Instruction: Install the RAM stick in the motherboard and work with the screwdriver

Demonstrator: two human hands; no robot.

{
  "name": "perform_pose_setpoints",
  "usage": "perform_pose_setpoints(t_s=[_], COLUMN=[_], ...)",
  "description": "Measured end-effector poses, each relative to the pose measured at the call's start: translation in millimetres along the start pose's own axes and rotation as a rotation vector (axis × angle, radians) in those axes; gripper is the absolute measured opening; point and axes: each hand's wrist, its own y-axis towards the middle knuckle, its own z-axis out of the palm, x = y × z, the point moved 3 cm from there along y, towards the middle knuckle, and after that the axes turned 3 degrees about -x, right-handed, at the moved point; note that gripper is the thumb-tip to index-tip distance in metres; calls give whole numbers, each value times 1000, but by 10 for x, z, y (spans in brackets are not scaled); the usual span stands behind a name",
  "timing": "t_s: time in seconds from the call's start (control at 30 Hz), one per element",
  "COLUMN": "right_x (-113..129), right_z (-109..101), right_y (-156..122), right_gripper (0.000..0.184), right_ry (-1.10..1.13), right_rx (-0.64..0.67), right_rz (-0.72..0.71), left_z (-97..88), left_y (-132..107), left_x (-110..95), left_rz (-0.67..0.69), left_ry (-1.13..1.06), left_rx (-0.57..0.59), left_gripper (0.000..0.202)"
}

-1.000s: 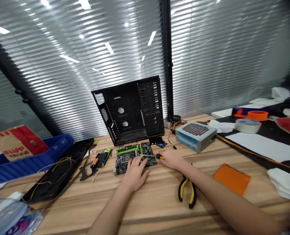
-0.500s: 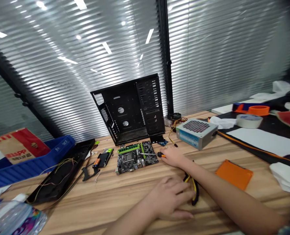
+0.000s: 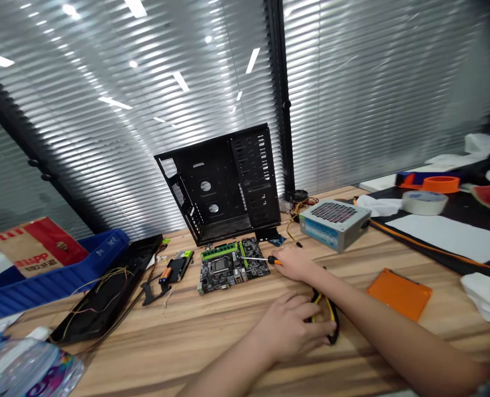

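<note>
Newly gone from the motherboard (image 3: 233, 269), a person's left hand (image 3: 286, 325) rests over pliers (image 3: 334, 316) on the wooden table (image 3: 145, 353), fingers draped across the handles; whether they grip cannot be told. The right hand (image 3: 296, 263) clasps a screwdriver (image 3: 273, 259), its shaft over the motherboard, which lies flat before the open black case (image 3: 224, 184). The shift apparently leaves work at the motherboard to one hand.

At the left edge, a red-and-brown paper bag (image 3: 42, 248) sits in a blue bin (image 3: 104, 252); a clear plastic bottle (image 3: 42, 366) fills the lower left corner. Slatted blinds (image 3: 116, 138) span the upper frame. At right, pale tape (image 3: 424, 205) lies just beside an orange ring (image 3: 441, 188).
</note>
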Motion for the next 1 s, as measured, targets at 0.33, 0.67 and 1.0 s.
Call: perform_pose_setpoints(t_s=[0.33,0.67,1.0], right_x=[180,161,175], right_z=[-87,1,26], right_y=[-31,-42,-45], right_gripper=[24,27,32], right_ry=[64,123,85], right_rx=[3,-11,24], right_rz=[85,98,96], left_z=[12,8,-15], left_y=[3,-69,-148], left_x=[157,187,221], left_rz=[-118,-165,-205], left_ry=[25,-109,-193], left_rx=[3,15,64], left_gripper=[49,48,51])
